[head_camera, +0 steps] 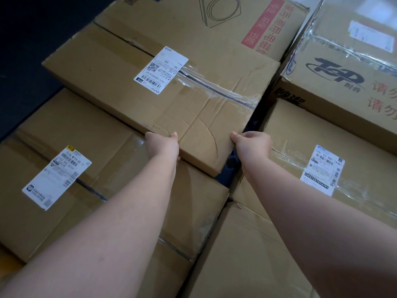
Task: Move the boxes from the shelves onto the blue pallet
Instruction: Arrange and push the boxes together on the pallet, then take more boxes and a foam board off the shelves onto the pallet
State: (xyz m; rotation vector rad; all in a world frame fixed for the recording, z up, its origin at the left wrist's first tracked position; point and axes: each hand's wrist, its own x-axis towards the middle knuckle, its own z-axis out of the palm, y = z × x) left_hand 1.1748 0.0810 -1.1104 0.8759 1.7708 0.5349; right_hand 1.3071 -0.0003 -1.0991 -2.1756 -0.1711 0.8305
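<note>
Both hands (164, 145) (252, 143) grip taped box (150, 97) atop stack.

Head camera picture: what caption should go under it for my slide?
Left hand and right hand grip the near edge of a taped cardboard box stacked on other boxes.

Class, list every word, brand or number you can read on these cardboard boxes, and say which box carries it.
"TOP": black logo on the taped brown box at upper right.
"7694125707479", last digits unsure: white label on the brown box at right.
"530- C3 885": same label.
"512A", rest unclear: white label on the lower-left brown box.
Label on the held box: too small.
</note>
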